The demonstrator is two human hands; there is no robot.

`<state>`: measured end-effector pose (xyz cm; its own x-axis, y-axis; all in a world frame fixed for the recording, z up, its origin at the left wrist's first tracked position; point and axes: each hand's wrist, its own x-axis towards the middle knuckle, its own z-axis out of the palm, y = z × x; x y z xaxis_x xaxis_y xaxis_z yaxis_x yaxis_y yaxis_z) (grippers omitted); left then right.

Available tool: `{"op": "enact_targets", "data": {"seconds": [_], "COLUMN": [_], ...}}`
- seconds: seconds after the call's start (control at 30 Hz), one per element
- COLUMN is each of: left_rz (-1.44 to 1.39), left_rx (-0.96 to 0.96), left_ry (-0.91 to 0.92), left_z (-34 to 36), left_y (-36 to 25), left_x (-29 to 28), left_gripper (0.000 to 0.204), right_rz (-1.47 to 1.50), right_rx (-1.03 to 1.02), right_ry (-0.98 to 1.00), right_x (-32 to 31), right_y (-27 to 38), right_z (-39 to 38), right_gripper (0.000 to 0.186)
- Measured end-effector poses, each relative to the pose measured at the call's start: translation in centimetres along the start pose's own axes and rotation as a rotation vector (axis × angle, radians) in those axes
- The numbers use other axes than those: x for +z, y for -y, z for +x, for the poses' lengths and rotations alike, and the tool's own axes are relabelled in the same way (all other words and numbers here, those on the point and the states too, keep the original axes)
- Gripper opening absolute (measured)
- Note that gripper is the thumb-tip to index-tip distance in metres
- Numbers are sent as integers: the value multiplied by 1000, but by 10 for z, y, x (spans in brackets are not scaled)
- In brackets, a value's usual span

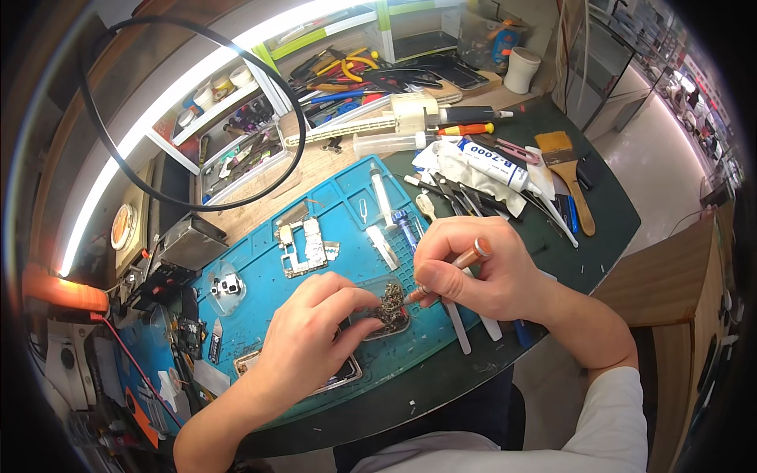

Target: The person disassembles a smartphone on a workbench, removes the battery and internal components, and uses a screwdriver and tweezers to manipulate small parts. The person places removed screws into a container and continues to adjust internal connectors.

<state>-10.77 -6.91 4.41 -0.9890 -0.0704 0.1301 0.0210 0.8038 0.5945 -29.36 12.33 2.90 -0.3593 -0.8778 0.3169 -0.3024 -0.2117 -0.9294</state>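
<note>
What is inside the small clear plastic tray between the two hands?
A heap of tiny metallic-looking pieces shows in the tray. The left hand covers part of its left side; anything there, and under the heap, is hidden.

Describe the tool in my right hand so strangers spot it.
Find the blue mat, then the right hand at its right edge. It grips a slim coppery tool slanting toward a clear tray. Unlike the yellow-and-orange tool lying beyond, it's held.

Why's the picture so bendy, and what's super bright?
Head view: the fisheye lens bows the long light strip and leaves black corners; head view: that strip glares white, hiding its detail; head view: the far clutter at right looks smeary, too fuzzy to name.
</note>
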Motion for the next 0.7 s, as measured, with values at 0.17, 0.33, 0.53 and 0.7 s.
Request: {"op": "enact_targets", "data": {"seconds": [0.17, 0.33, 0.53, 0.7], "left_rz": [-2, -23, -50, 7], "left_rx": [12, 80, 115, 162], "left_ry": [-10, -39, 18, 79], "left_z": [0, 8, 12, 16], "left_y": [-4, -5, -3, -2], "left_x": [-1, 3, 4, 3], "left_gripper": [20, 15, 12, 13], "right_rz": [-1, 52, 138, 168], "right_rx": [-2, 20, 148, 150], "right_ry": [-7, -59, -178, -188], "right_x": [0, 0, -3, -6], "right_y": [1, 1, 3, 7], "right_z": [0, 1, 0, 1], "right_gripper": [24, 23, 23, 25]}}
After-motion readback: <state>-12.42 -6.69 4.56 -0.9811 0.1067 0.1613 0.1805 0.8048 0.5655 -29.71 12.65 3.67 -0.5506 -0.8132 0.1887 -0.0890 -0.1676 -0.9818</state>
